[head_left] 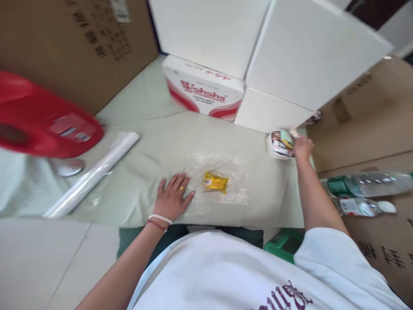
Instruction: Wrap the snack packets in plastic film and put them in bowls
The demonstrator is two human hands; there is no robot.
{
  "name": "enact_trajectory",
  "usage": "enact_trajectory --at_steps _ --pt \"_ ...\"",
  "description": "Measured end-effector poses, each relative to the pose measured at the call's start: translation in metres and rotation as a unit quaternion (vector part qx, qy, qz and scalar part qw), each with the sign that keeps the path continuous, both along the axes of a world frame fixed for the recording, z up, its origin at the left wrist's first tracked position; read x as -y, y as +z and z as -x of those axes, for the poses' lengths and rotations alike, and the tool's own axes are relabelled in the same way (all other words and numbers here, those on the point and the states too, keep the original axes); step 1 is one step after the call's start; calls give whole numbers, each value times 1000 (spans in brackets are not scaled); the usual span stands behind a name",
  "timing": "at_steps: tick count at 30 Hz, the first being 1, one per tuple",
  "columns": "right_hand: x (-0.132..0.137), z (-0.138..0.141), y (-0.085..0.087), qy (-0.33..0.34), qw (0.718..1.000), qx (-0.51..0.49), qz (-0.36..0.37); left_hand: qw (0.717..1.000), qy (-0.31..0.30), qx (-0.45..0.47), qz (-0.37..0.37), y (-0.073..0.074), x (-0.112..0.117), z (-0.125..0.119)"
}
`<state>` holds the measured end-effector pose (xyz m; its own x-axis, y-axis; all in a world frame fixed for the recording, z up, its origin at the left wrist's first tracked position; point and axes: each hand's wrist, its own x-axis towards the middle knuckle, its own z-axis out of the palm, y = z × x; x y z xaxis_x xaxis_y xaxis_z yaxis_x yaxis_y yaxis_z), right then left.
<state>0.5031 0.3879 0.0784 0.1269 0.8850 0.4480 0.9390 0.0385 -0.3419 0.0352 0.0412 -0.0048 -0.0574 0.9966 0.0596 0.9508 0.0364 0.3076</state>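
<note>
My left hand (173, 197) lies flat with its fingers spread, on the cloth at the left edge of a clear plastic sheet (238, 189). A small yellow wrapped snack (215, 182) rests on that sheet, just right of this hand. Out to the right, my right hand (302, 147) is closed at the right side of a small white tub (272, 148) holding packets with coloured labels. A small pale thing shows at its fingertips, too blurred to name. Whether the fingers also touch the tub, I cannot tell.
A roll of clear film (93, 174) lies at the left, near a red jug (48, 116). White boxes, including a Wahaha box (204, 88), stand at the back. Plastic bottles (371, 185) lie at the right on brown cardboard (364, 116). A green stool (284, 243) is below.
</note>
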Motion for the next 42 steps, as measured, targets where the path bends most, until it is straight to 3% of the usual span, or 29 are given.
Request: enact_trajectory --at_steps 2,3,5,7,9,11,13,15,17,21,23,25,27,30,35,42 --pt "30 20 2 -21 999 -15 -33 1000 -5 7 9 2 0 0" --pt "52 33 0 4 998 -31 -57 1000 -5 8 11 2 0 1" --pt "112 66 -9 166 984 -66 -22 1000 -6 6 19 2 -1 6" --pt "180 103 -26 377 920 -76 81 1000 -10 4 28 1 -3 12" --pt "240 137 -45 514 846 -60 127 999 -21 5 35 0 -4 19" --pt "281 163 -63 544 826 -54 142 999 -37 10 36 -2 -4 26" --pt "301 177 -75 521 841 -62 135 998 -45 16 29 -1 -4 30" --pt "309 181 -79 486 863 -72 121 999 -39 14 2 3 -3 31" --pt "312 181 -76 479 866 -76 118 998 -46 4 -38 10 -4 29" --pt "312 175 -51 558 809 -73 170 987 -149 4 -59 18 -11 23" --pt "308 172 -34 568 791 -89 208 986 -160 23 -32 14 -14 20" --pt "299 173 -21 526 817 -111 208 990 -134 36 -11 7 -15 16" --pt "286 182 -17 449 871 -116 164 993 -116 34 -6 0 -11 12" --pt "267 208 -27 371 918 -65 119 993 -115 15 -11 -5 -2 6" --pt "250 240 -53 398 898 39 182 996 -91 -13 -2 -5 9 0" --pt "226 225 -48 393 910 -13 132 996 -83 -25 9 -2 11 -1"
